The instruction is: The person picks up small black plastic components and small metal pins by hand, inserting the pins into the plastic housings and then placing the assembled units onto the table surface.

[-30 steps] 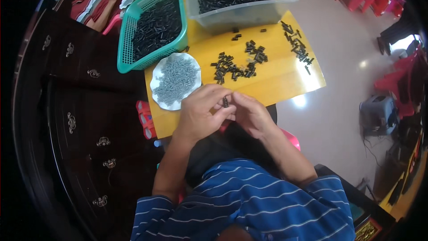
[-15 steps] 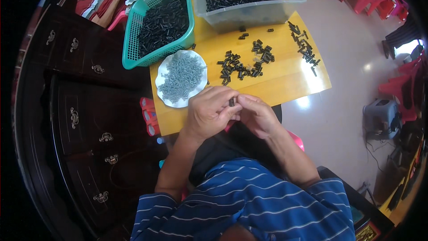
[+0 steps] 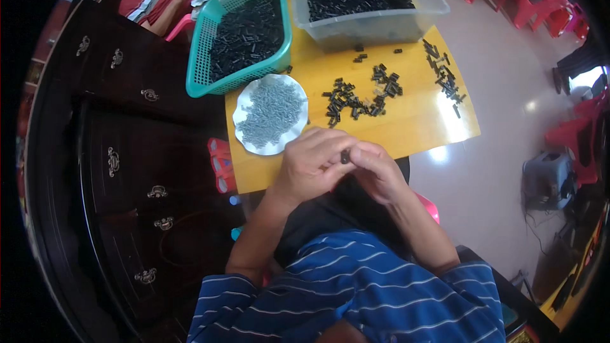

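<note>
My left hand (image 3: 309,166) and my right hand (image 3: 381,170) meet just off the near edge of the table. Between their fingertips is a small black plastic piece (image 3: 345,156), its end showing; both hands pinch it, and the fingers cover most of it. To the left of my hands, a white scalloped plate (image 3: 239,132) holds a heap of thin silvery metal pieces, perhaps screws, too small to tell. Beyond my fingers lies a loose cluster of black plastic pieces (image 3: 343,100) like the one I hold.
On the yellow table (image 3: 413,128), a green plastic basket (image 3: 194,67) and a translucent bin (image 3: 375,33) hold many black pieces. More pieces (image 3: 443,76) lie along the right edge. Dark drawers (image 3: 127,146) stand at left, where another person (image 3: 152,0) sits beyond.
The view has shifted, so the table and its things appear slightly farther right. Both hands stay together on the black piece, with slightly changed finger positions.
</note>
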The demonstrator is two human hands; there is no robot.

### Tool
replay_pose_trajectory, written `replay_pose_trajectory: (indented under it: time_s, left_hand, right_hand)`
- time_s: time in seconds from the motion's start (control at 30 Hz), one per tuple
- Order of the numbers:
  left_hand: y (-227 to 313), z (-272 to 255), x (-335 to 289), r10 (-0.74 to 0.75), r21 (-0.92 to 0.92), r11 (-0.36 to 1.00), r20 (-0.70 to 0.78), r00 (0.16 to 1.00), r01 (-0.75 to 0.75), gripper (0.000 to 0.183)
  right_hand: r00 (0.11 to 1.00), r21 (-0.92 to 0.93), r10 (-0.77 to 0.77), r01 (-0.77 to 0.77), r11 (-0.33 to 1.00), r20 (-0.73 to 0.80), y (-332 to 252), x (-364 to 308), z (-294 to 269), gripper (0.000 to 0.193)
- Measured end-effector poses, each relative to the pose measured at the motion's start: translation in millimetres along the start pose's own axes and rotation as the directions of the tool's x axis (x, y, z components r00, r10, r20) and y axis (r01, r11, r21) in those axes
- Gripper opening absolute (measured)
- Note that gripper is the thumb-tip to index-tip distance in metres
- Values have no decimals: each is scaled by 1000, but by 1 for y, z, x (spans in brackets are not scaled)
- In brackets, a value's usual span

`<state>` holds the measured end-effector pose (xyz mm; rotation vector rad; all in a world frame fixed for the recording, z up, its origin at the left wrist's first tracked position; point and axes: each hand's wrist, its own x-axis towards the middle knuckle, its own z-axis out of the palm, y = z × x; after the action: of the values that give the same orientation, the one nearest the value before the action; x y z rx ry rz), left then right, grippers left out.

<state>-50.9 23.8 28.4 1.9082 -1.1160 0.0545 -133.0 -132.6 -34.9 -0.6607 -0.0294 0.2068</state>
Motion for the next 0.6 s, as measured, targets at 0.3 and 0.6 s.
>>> replay_pose_trajectory:
  time_s: [0.3, 0.6]
  left_hand:
    - [-2, -20, -6, -100, -85, 990, 98, 990, 109, 25]
    - [-47, -77, 19, -320, 230, 911, -133, 938, 343, 14]
  right_hand:
    - [995, -216, 72, -86, 973, -70, -3, 0, 4, 32]
    - [993, -477, 116, -115, 871, -27, 15, 4, 0, 33]
